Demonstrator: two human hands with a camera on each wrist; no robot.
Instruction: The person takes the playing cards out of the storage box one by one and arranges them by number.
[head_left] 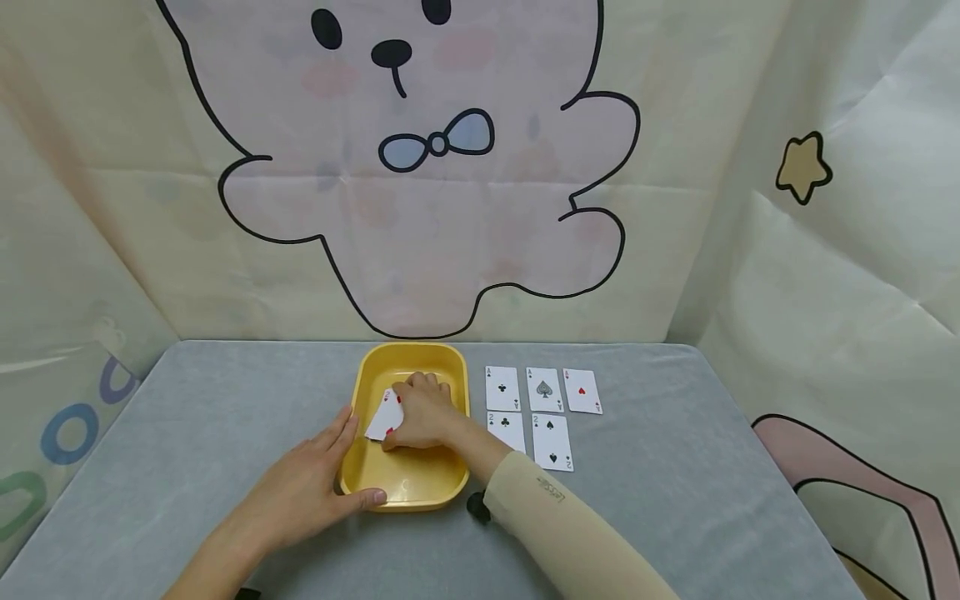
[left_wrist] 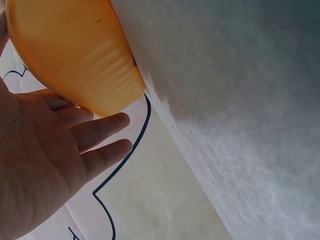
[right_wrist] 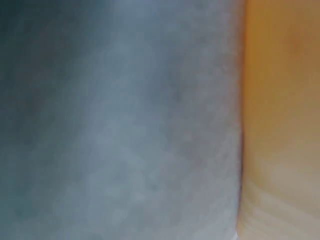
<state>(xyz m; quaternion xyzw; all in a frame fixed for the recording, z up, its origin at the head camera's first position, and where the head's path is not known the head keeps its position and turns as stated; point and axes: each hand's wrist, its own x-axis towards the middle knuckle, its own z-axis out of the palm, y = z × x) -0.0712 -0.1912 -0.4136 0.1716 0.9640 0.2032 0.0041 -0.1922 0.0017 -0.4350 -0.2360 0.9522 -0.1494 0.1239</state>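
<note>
A yellow tray [head_left: 406, 493] stands on the table in the head view. My left hand [head_left: 311, 483] rests against its left side, fingers nearly straight and thumb over the front rim. In the left wrist view those fingers [left_wrist: 102, 132] spread beside the tray's outer wall [left_wrist: 85, 55]. Inside the tray, my right hand [head_left: 426, 414] pinches a white playing card [head_left: 385, 417] with red marks, held tilted; its face is partly hidden. The right wrist view is blurred, with only the tray's side [right_wrist: 282, 120] and grey cloth showing, no hand.
Right of the tray lie an ace of clubs [head_left: 502, 388], an ace of spades [head_left: 544, 390] and an ace of hearts [head_left: 582, 392]. Nearer are a two of clubs [head_left: 506, 429], partly behind my right arm, and a two of spades [head_left: 552, 442]. Grey cloth [head_left: 660, 500] covers the table.
</note>
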